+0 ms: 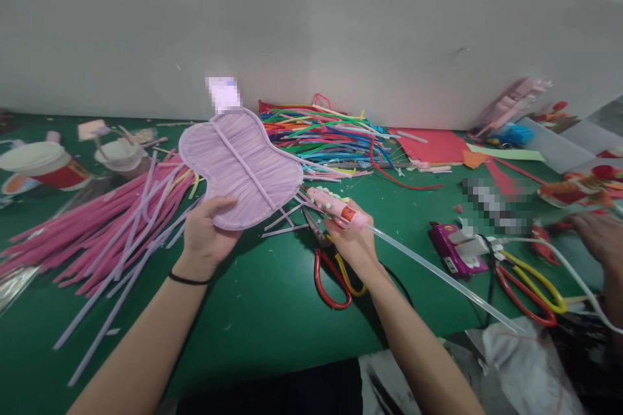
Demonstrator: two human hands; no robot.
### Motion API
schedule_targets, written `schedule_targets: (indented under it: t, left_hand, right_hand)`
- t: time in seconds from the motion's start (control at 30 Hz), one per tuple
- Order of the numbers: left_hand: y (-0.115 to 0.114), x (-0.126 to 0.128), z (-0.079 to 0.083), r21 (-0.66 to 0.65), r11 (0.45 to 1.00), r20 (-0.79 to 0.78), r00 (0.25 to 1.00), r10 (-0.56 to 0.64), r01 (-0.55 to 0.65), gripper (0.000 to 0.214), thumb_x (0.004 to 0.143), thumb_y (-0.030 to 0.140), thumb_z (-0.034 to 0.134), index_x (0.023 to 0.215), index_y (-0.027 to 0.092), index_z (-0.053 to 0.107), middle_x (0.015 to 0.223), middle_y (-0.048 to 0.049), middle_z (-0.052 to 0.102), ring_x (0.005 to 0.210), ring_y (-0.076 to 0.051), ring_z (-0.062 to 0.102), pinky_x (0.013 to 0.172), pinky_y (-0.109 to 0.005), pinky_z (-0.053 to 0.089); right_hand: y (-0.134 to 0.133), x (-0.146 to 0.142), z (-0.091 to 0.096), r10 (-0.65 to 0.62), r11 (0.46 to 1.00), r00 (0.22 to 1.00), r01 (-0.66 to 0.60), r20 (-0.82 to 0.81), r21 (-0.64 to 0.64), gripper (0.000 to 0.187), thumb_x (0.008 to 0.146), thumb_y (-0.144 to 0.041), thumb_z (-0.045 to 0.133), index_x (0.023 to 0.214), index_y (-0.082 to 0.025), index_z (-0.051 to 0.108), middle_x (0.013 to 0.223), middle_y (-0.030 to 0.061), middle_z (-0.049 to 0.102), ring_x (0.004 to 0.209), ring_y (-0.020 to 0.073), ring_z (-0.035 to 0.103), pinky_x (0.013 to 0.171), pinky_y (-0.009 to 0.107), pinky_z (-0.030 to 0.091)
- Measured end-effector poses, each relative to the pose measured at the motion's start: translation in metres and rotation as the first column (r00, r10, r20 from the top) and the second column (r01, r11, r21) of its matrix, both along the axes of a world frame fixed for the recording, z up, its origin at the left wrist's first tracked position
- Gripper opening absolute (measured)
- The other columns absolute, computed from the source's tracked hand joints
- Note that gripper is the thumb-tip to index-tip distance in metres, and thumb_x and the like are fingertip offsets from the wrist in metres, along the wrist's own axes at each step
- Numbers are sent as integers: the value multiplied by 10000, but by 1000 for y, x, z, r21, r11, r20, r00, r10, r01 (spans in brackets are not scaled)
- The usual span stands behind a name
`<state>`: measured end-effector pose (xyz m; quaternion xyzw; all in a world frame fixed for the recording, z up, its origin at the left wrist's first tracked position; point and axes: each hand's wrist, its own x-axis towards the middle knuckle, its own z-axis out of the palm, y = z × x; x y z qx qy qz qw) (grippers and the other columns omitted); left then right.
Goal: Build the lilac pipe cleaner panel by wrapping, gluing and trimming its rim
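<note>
My left hand [207, 233] grips the lower edge of a flat lilac shape [263, 162] with curved lobes, covered in pipe cleaners and raised above the table. One lilac strip crosses its face on the diagonal. In my right hand [353, 240] is a pink glue gun [335, 206], its nozzle pointing left at the shape's right edge. A long clear glue stick [438, 271] sticks out of its back end. Scissors with red handles [332, 282] lie under my right hand, partly hidden by it.
Pink pipe cleaners [97, 227] spread across the left of the green table [263, 324]. A colourful pipe-cleaner pile [326, 136] lies behind. Cups [48, 162] stand far left. A purple power strip [455, 249] and more scissors [528, 288] lie right, near another person's hand [596, 233].
</note>
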<state>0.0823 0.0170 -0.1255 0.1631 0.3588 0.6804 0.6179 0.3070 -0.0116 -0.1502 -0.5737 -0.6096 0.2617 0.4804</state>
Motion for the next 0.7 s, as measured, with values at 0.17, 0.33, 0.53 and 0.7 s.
schedule_targets:
  t: [0.17,0.33,0.53,0.7]
  left_hand:
    - [0,0,2,0,1000,3,1000,-17,17,509,610,-23,659,1057,209,726,1025,-17,788,1150,-303,679,1019,-484,563]
    - [1,0,2,13,1000,-16,1000,-12,12,562,602,-10,652,1086,270,715,1037,-4,783,1164,-308,675,995,-488,578]
    - [0,0,1,18,1000,-35,999,-21,21,533,625,6,646,1065,299,715,1030,-8,781,1176,-320,665,979,-524,582]
    - [0,0,0,39,999,-36,999,-33,34,508,611,-1,653,1050,247,718,1019,-31,781,1179,-314,662,1005,-519,565]
  right_hand:
    - [-2,-2,-1,36,999,999,-36,-4,19,116,795,-259,647,888,-212,697,797,75,720,841,277,677,758,405,553]
    - [-2,-3,-8,-6,1000,999,5,36,18,107,779,-299,664,738,-225,599,699,40,659,641,217,614,638,376,525]
    - [-3,-4,-6,-15,1000,999,14,36,5,124,799,-332,660,765,-224,610,703,31,655,704,219,629,689,368,532]
    - [-3,-3,-7,-21,999,998,19,52,36,169,798,-357,669,725,-232,583,658,19,626,616,193,581,612,343,503]
